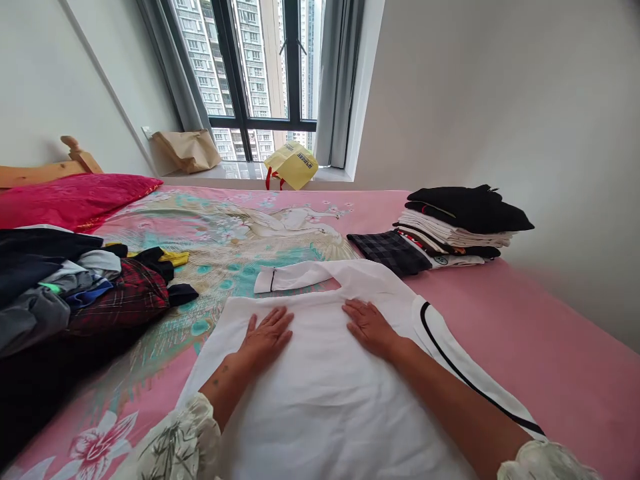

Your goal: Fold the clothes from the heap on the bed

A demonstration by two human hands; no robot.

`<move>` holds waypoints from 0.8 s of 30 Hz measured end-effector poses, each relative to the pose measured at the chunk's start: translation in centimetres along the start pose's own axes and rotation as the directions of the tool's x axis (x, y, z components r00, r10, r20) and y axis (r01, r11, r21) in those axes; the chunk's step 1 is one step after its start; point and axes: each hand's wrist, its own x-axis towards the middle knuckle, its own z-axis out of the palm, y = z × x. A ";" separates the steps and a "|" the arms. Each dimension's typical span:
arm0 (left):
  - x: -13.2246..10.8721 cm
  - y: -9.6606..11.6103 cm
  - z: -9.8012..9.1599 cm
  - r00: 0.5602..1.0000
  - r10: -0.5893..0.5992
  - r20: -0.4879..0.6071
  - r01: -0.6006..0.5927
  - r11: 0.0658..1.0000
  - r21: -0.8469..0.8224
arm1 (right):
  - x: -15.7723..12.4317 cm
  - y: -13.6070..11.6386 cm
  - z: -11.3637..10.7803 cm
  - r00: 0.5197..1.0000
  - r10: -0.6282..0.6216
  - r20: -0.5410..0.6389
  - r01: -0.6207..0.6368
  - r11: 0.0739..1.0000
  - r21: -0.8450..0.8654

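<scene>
A white garment (320, 393) with a thin black stripe lies spread on the pink bed (550, 347) in front of me. My left hand (267, 333) rests flat on it, fingers stretched out, palm down. My right hand (367, 327) lies flat on the same cloth a little to the right, fingers apart. One white sleeve (293, 275) is folded across the top, just beyond my fingertips. Neither hand holds anything.
A heap of unfolded dark, plaid and grey clothes (75, 287) sits at the left. A stack of folded clothes (457, 227) stands at the right, near the wall. A red pillow (70, 197), a brown paper bag (187, 150) and a yellow bag (293, 163) lie toward the window.
</scene>
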 end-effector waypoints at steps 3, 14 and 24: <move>2.0 -1.4 1.1 0.984 -0.166 -0.058 0.169 0.984 0.049 | 2.7 2.8 0.6 0.983 0.181 -0.015 -0.182 0.981 -0.068; 1.9 0.6 1.2 0.980 -0.029 -0.196 0.065 0.981 0.183 | 3.3 -3.2 0.4 0.969 0.245 0.031 -0.242 0.968 -0.064; 1.1 -5.4 1.4 0.946 -0.280 -0.166 0.306 0.938 0.162 | 0.6 6.7 -0.1 0.692 0.718 -0.077 -0.716 0.696 0.053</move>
